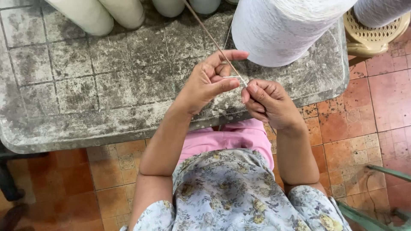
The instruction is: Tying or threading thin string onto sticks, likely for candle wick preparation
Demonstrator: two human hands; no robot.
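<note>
Above worn grey tiled table: left hand and right hand pinching thin white thread; large white yarn cone cut off at top.

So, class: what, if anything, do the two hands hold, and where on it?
Both pinch a thin white thread: left hand at its near end by fingertips, right hand just beside, where the strand meets.

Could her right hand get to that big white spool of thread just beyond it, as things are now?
Probably yes. The right hand sits just below the big white spool on the grey table, with only open tabletop between. But its fingers are pinching the thin thread, together with the left hand.
</note>
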